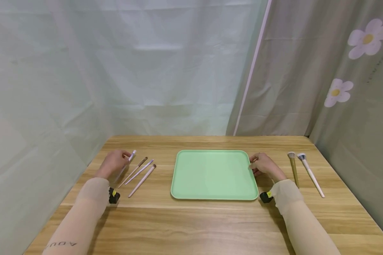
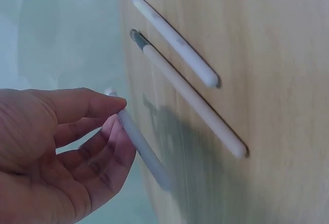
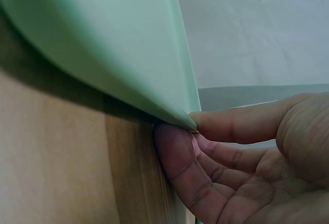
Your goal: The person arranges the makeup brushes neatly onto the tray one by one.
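My left hand (image 1: 114, 163) pinches a pale slim makeup brush (image 2: 146, 152) between thumb and fingertips at the left of the table. The brush is tilted, and part of it is hidden by the fingers. Close to its right lie a brush with a dark tip (image 1: 137, 170), a pale lilac brush (image 1: 141, 172) and a pinkish one (image 1: 142, 180), side by side at a slant. My right hand (image 1: 264, 166) grips the right rim of the light green tray (image 1: 214, 173), thumb above and a curled finger beneath the edge. Nothing lies on the tray.
On the right, beyond my right hand, lie a makeup brush with a gold-brown handle (image 1: 294, 170) and a white-handled one (image 1: 312, 176). The wooden table (image 1: 191, 226) ends against a pale curtain (image 1: 178, 71) at the back, with more curtain at both sides.
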Demonstrator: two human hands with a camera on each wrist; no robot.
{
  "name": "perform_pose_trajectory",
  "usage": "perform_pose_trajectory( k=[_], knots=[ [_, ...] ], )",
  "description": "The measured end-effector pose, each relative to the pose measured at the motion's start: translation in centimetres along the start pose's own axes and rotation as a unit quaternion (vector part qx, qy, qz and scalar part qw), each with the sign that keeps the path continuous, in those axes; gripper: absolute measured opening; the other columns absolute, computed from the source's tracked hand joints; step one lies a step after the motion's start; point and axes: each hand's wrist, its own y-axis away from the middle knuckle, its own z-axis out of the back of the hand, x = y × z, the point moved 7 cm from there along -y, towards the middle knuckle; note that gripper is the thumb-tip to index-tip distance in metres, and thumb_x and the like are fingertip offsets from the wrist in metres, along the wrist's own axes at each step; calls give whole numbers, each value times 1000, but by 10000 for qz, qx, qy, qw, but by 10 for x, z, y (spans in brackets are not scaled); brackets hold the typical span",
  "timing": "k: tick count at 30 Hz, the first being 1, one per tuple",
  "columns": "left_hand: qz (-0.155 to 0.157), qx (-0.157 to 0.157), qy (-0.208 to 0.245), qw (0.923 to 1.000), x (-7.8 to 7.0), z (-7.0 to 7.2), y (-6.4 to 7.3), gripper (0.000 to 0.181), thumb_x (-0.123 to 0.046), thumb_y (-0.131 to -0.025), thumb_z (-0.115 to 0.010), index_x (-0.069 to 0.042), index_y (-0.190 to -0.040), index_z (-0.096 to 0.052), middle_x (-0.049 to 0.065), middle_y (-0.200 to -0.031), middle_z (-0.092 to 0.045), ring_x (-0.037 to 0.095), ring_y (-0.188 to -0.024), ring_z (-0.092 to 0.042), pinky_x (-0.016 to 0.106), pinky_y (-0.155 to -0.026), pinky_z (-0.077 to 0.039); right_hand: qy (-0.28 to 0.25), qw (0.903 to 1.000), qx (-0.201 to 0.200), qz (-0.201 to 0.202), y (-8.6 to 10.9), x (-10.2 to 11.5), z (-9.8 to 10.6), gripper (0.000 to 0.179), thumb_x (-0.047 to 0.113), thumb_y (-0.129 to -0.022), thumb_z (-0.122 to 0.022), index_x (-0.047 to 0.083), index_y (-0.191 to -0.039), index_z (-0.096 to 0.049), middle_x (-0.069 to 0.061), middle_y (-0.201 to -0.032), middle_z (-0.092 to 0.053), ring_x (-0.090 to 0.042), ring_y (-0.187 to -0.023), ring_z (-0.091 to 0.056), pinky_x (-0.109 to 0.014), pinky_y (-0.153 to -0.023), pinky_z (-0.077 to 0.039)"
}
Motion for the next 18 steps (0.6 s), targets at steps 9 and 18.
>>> perform_pose_trajectory(
  k=[9,18],
  knots=[
    [-196,-116,0,9997,-14,-1,-2,37,-4,-96,-63,12,-129,-64,24,-106,-69,24,-81,-64,32,-68,-53,24,10000,-10,-16,0,0,0,39,-5,-95,-61,-18,-130,-51,-17,-91,-62,-23,-72,-64,-36,-65,-62],
    [-239,-88,372,9990,-26,-6,-5,38,-4,-95,-66,11,-129,-65,22,-103,-72,20,-78,-71,29,-68,-57,-76,10000,56,8,-1,-1,0,39,-4,-93,-59,-19,-128,-50,-15,-89,-61,-21,-70,-63,-32,-64,-61]
  ],
)
